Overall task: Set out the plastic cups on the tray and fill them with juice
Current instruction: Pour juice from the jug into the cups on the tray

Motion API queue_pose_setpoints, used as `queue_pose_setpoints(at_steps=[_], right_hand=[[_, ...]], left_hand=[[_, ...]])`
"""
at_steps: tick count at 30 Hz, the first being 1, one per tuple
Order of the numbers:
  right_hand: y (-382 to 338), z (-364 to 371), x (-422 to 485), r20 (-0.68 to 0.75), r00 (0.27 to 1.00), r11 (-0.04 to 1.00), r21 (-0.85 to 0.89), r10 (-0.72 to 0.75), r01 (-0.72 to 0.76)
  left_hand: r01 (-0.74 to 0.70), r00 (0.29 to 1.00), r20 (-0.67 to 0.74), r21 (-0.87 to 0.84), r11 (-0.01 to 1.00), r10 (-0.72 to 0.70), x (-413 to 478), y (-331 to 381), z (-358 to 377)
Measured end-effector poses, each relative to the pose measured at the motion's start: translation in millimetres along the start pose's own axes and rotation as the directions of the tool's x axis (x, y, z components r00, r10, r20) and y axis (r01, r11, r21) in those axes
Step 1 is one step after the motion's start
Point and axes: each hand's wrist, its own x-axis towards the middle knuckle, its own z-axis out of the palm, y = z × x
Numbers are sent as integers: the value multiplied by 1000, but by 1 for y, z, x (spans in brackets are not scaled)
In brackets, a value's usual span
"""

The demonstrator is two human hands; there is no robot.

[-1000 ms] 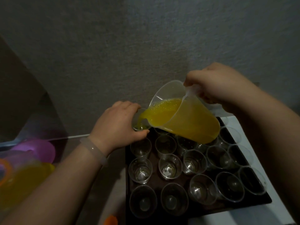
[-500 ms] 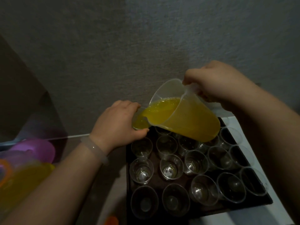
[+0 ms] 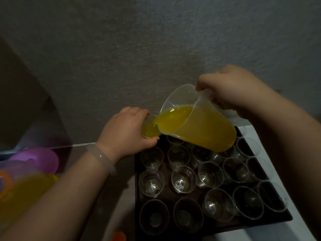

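Juice (image 3: 149, 131) is climbing nearly to the brim of the cup (image 3: 146, 135) the left hand (image 3: 127, 132) is gripping at the far-left corner of the tray (image 3: 136, 188), the right hand (image 3: 231, 91) is clutching the tilted jug (image 3: 205, 133), pouring, while the other cups (image 3: 183, 180) are sitting empty.

Back cups (image 3: 174, 140) half-hidden (behind jug (image 3: 199, 126))

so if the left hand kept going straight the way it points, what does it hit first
Probably the tilted juice jug: the left hand, gripping a cup, points along its forearm toward the jug's lip just beyond. Depth is unclear, so it might pass under it.
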Motion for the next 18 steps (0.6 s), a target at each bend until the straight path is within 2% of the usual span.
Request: queue_pose_setpoints(at_steps=[18], right_hand=[[7,0,-1,-4,1000,999,43,23,-22]], left_hand=[[19,1000,0,0,1000,-19,3,3,-5]])
